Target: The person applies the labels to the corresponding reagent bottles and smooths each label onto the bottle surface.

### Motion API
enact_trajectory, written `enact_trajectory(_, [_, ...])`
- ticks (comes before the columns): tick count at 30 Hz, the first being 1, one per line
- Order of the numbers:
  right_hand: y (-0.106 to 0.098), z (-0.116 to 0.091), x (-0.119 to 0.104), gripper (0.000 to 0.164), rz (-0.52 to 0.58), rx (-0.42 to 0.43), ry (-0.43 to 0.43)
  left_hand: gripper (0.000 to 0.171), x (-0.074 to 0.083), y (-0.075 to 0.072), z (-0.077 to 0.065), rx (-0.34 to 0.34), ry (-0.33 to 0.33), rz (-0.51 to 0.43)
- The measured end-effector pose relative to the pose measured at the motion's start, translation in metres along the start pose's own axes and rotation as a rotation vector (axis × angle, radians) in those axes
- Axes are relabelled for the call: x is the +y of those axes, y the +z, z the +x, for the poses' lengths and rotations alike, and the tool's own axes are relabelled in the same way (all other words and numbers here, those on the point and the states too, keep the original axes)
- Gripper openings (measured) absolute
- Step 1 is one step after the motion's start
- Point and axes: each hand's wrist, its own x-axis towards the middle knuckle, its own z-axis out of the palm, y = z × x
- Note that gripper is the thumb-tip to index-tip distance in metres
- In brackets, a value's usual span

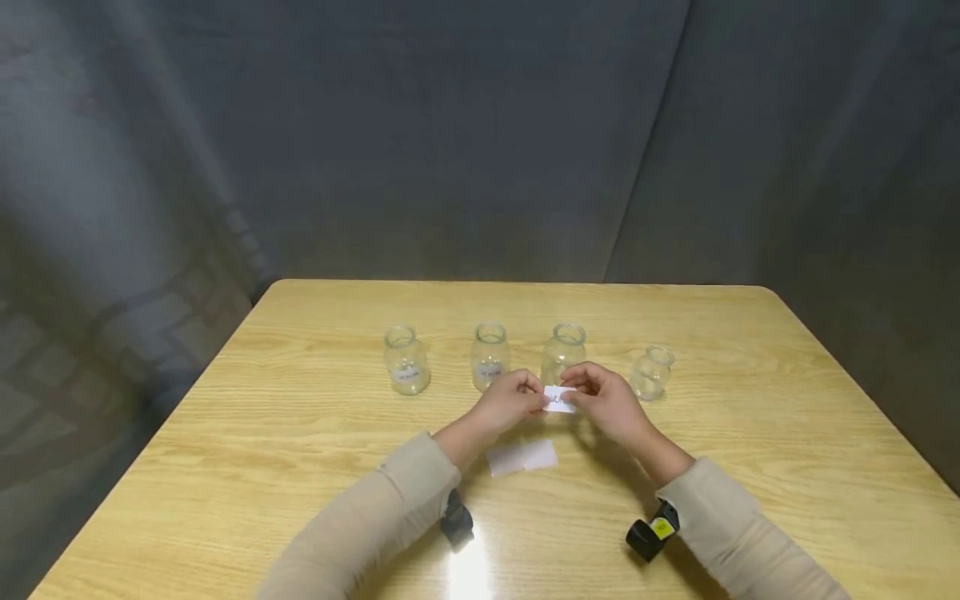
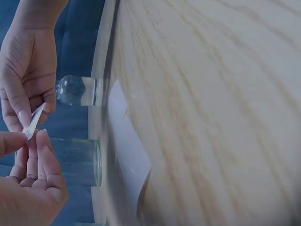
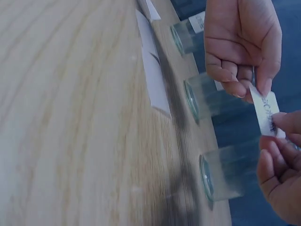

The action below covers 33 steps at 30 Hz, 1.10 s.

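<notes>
White, with dark writing, a small label (image 1: 557, 403) is held below and right of centre in the head view: the left hand (image 1: 507, 404) pinches its left edge, the right hand (image 1: 607, 403) its right, each grip closed on it. Pale paper (image 1: 522, 457) lies lower on the bench (image 1: 787, 400); a glass jar (image 1: 559, 358) stands above, a smaller jar (image 1: 649, 377) farther right.

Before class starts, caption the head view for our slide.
The left grip and right grip hold a white label near four glass jars.

Possibly a studio: grey curtain (image 1: 450, 150)
</notes>
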Motion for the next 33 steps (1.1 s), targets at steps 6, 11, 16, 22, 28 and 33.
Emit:
enact_trajectory(6, [-0.006, 0.000, 0.007, 0.018, 0.035, 0.010, 0.097, 0.009, 0.007, 0.003, 0.000, -0.009, 0.001, 0.001])
enact_trajectory(11, [-0.006, 0.000, 0.011, 0.020, 0.095, 0.041, 0.141, 0.008, 0.015, 0.005, -0.003, 0.008, 0.025, 0.088])
enact_trajectory(16, [-0.007, 0.003, 0.014, 0.020, 0.128, 0.110, 0.172, 0.007, -0.001, 0.008, 0.018, 0.050, 0.033, 0.140])
enact_trajectory(22, [-0.008, 0.007, 0.018, 0.016, 0.131, 0.144, 0.168, 0.010, -0.001, 0.013, 0.025, 0.107, 0.028, 0.158])
enact_trajectory(28, [-0.009, 0.011, 0.022, 0.015, 0.082, 0.163, 0.152, 0.006, -0.002, 0.015, 0.027, 0.129, 0.030, 0.246])
enact_trajectory(33, [-0.007, 0.014, 0.025, 0.015, -0.009, 0.188, 0.153, 0.005, -0.002, 0.018, 0.027, 0.170, 0.035, 0.302])
